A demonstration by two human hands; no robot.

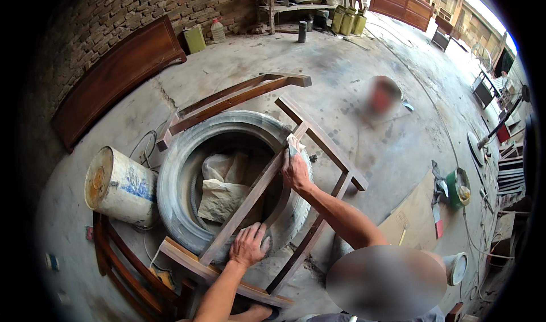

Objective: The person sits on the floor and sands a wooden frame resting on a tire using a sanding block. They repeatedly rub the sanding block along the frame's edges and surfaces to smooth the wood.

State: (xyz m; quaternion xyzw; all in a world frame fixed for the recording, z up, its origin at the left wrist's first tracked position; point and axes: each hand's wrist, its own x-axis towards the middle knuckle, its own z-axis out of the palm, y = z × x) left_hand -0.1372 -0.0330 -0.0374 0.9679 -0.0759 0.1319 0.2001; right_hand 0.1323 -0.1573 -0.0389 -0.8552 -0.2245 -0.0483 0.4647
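A wooden frame (pixel 251 200) of several joined bars lies tilted across a large grey tyre (pixel 175 188). My left hand (pixel 249 245) is closed at the lower part of its middle bar, the thumb apart from the fingers. Farther up the same bar, my right hand (pixel 296 172) pinches a small crumpled pale piece (pixel 295 144) against the wood near a joint. Whether this piece is cloth or abrasive paper cannot be made out. Inside the tyre's hole sits a pale crumpled sack (pixel 220 200).
A stained white bucket (pixel 122 185) lies beside the tyre, with dark curved wooden parts (pixel 122 254) below it. Another wooden frame (pixel 227 100) leans beyond the tyre. Flattened cardboard (pixel 410 211) and a green bucket (pixel 458 188) are at the right. A brown panel (pixel 119 80) stands by the brick wall.
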